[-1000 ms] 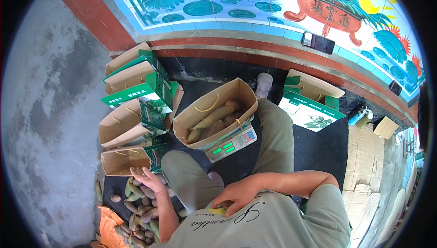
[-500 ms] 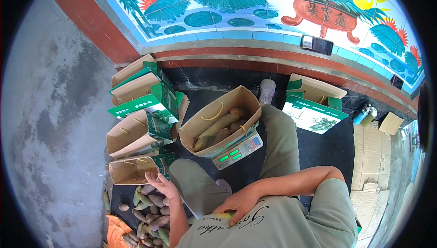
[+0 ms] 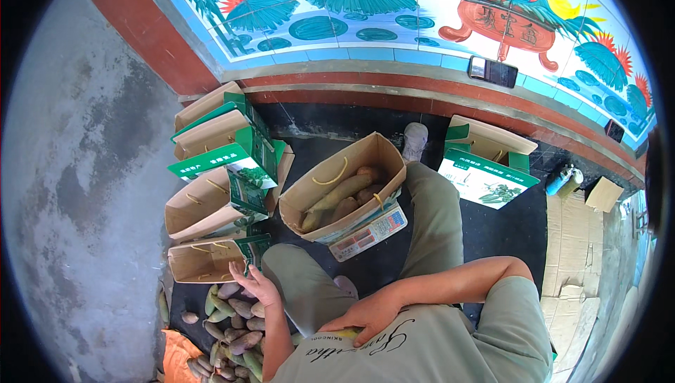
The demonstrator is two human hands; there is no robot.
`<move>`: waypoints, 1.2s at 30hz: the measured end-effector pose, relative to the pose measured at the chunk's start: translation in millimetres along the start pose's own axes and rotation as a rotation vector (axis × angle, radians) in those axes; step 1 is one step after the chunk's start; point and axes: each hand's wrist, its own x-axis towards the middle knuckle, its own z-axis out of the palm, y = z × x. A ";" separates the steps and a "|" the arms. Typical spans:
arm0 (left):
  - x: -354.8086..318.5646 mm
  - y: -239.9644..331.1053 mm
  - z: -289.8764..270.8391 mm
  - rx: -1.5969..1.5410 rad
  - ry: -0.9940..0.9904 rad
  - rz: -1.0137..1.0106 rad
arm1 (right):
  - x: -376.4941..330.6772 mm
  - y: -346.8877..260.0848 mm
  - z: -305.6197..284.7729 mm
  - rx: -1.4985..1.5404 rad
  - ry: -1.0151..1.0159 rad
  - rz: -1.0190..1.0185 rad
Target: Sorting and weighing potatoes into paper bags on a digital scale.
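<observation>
My left hand is raised palm up with its fingers spread, holding nothing. It is beside the lowest open carton on the left, above a pile of long brown and green tubers. My right hand lies against my shirt at the lap, fingers curled over a yellow-green thing that is mostly hidden. Between my legs, an open carton with yellow rope handles contains several tubers. It sits tilted on a scale, whose panel shows at the near side.
More open green-and-white cartons stand in a row at left. Another carton is right of my leg. An orange sack lies by the pile. Flattened cardboard and bottles are far right. A phone rests against the painted tile wall.
The scale's green lit digits, visible before, do not show now. My left hand has shifted very slightly; my right hand stays at the lap.
</observation>
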 end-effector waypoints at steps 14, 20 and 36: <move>-4.1 0.1 -4.5 0.021 0.006 0.016 | -7.3 -2.9 7.1 -0.052 0.047 -0.016; -5.8 -1.2 -2.4 -0.005 0.001 0.020 | -1.2 -6.9 7.1 -0.075 -0.009 0.034; -11.3 -0.3 -12.9 0.015 -0.004 0.075 | -1.8 -17.3 18.4 -0.051 -0.021 0.040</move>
